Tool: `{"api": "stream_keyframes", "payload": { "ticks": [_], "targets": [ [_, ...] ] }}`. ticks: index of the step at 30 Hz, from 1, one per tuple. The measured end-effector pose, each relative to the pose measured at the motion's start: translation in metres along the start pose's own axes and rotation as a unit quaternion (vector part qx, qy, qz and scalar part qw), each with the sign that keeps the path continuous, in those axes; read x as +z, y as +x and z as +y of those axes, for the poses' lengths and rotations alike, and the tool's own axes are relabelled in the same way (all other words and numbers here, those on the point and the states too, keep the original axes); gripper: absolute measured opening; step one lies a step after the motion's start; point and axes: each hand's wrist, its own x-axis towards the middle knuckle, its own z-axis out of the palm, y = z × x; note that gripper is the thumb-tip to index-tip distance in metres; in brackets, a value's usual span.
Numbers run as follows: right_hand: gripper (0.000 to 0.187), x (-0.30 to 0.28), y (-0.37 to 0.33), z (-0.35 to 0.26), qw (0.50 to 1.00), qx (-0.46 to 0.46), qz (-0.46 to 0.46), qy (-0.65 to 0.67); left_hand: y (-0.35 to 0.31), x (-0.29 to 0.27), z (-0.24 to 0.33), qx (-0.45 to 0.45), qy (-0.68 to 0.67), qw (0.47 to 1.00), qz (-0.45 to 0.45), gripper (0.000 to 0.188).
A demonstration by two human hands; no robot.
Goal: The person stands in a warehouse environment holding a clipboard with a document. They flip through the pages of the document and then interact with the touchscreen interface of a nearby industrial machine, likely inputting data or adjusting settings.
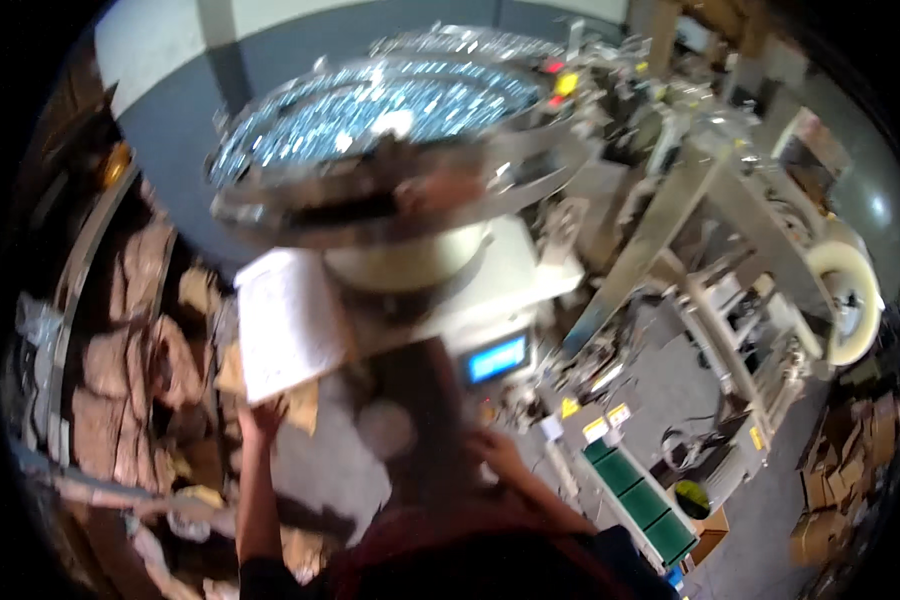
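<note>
My left hand [262,415] is at the lower left corner of a white sheet or thin stack of paper [288,325], with its fingers wrapped round the edge. The paper is tilted and stands just in front of a machine's pale base. My right hand [492,452] is beside the right edge of a dark brown panel-like thing [425,400] with a pale round spot. Its fingers are blurred and partly hidden, so whether it grips that panel is unclear. Above both hands is a large round bowl [370,110] filled with many shiny small parts.
A lit blue screen [497,358] sits right of the dark panel. Farther right are a metal machine frame [660,240], a white reel [848,300] and a green conveyor belt [640,500]. Brown paper-wrapped bundles [105,430] fill shelves at left; cardboard boxes [840,480] are piled at right.
</note>
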Motion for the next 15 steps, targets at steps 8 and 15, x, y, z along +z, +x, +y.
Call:
{"api": "stream_keyframes", "payload": {
  "ticks": [8, 15],
  "targets": [
    [0.03, 0.031, 0.027, 0.014, 0.994, 0.026, -0.027, 0.102, 0.005, 0.121, 0.108, -0.007, 0.168, 0.984, -0.059, 0.048],
    [0.034, 0.002, 0.07, 0.051, 0.986, 0.079, 0.033, 0.142, 0.027, 0.17, 0.083, -0.108, 0.259, 0.959, -0.042, 0.045]
  ]
}}
